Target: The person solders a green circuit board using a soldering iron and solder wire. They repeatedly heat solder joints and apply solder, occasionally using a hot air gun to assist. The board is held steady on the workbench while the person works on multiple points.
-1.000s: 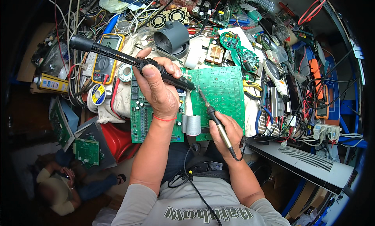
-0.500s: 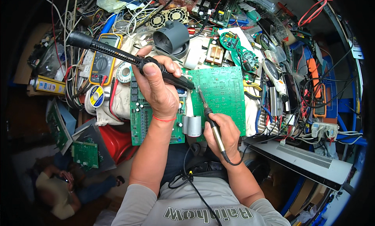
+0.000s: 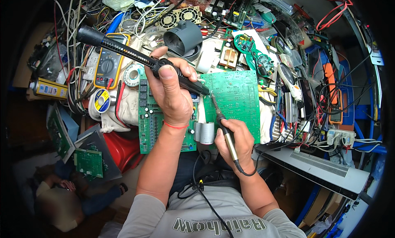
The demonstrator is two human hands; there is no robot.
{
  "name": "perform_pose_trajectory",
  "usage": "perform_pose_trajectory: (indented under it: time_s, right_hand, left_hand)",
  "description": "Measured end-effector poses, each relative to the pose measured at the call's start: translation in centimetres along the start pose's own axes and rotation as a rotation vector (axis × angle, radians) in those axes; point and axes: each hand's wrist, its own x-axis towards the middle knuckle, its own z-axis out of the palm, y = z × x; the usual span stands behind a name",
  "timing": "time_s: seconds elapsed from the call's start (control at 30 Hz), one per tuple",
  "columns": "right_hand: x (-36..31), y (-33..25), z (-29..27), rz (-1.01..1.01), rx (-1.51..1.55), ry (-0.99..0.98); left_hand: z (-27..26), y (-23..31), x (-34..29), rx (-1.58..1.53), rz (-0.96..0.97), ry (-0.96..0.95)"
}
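Note:
My left hand point(image 3: 175, 88) is closed round a long black desoldering pump point(image 3: 127, 53) with a ribbed barrel, thumb resting along it. The pump slants down to the right, its nozzle end close above a green circuit board point(image 3: 236, 98) lying solder side up. Held in my right hand point(image 3: 236, 141) is a soldering iron point(image 3: 228, 141) with a dark grip and a brass-coloured shaft. Its tip meets or nearly meets the board beside the nozzle. A second green board point(image 3: 146, 131) with relays and capacitors lies under my left wrist. A grey ribbon cable point(image 3: 204, 133) sits between the boards.
A yellow multimeter point(image 3: 108, 67), solder spool point(image 3: 101, 100) and wire reel point(image 3: 132, 75) lie to the left. Behind stands a grey cylindrical holder point(image 3: 183, 38). Yellow-handled pliers point(image 3: 267, 94) and a clamp meter point(image 3: 288, 79) are on the right. A seated person point(image 3: 61, 205) is at lower left.
The view has shifted slightly, moving the bench items a little to the right. Both hands keep their tools at the same spot on the board.

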Motion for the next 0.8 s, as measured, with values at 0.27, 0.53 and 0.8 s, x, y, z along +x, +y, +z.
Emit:
perform_pose_trajectory:
  time_s: [0.27,0.53,0.8]
  right_hand:
    - [0.4,0.3,-0.3,0.048,0.07,0.031]
    - [0.5,0.9,-0.9,0.137,0.142,0.005]
    - [0.8,1.2,-1.7,0.242,0.233,-0.043]
  left_hand:
    - [-0.1,-0.3,-0.2,0.008,0.003,0.018]
    - [-0.4,-0.4,-0.3,0.085,-0.01,0.01]
    - [-0.3,-0.3,-0.2,0.062,-0.029,0.03]
